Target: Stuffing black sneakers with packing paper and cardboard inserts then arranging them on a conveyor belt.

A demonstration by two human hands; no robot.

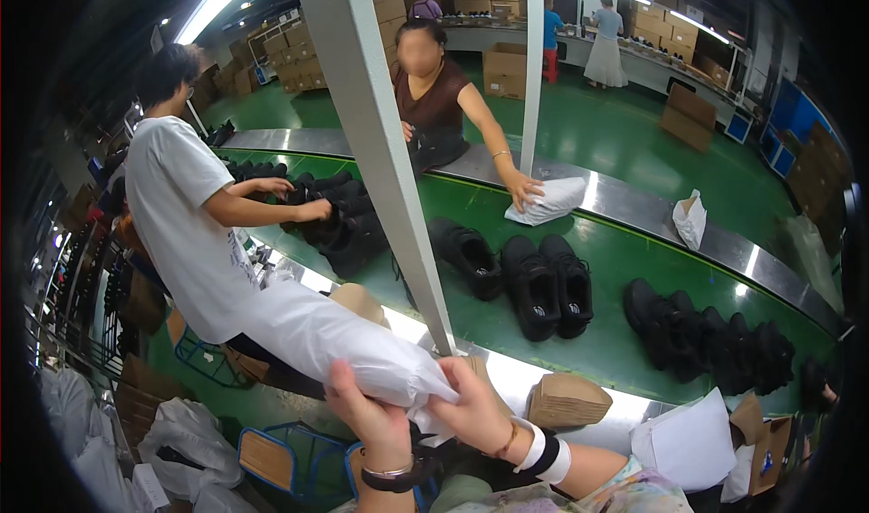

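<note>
A long white paper-wrapped bundle (339,336) slants up to the left in front of me; what is inside is hidden. Its lower part rests in my left hand (373,418), thumb at the near side and the other fingers hidden beneath. With bent fingers, my right hand (471,406) grips the gathered paper at the bundle's near right end. Beyond, on the green conveyor belt, stand a pair of black shoes (532,282) and a single black shoe (466,250). Several more black shoes (711,336) line up to the right.
A white post (376,142) rises just beyond the bundle. Across the belt, a co-worker's hand touches another white wrapped bundle (548,200); a person in a white T-shirt (186,232) handles black shoes at left. Brown paper pieces (568,401) and white sheets (685,441) lie at near right.
</note>
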